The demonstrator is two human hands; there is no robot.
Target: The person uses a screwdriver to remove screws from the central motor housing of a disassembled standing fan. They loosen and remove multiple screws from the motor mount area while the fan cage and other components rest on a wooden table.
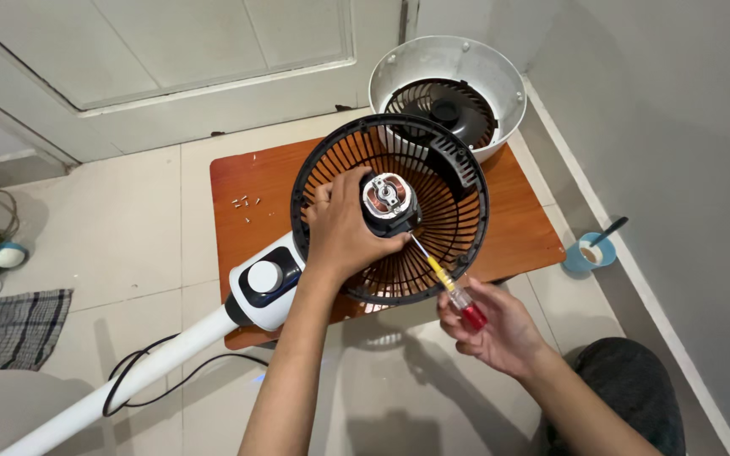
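My left hand [341, 232] grips the black fan motor [389, 203], whose copper windings show, at the middle of a black rear fan grille [458, 181]. My right hand [493, 325] holds a screwdriver [448, 281] with a red and yellow handle. Its tip touches the lower right side of the motor. The grille sits on a white fan stand [128, 380] with a control knob [264, 277], lying across a low brown wooden table [525, 224].
Several small screws [247, 203] lie on the table's left part. A white fan housing with a black grille [449, 89] stands at the table's far edge by a door. A blue cup with a spoon [591, 251] sits on the floor at right. A black cable [171, 371] trails below.
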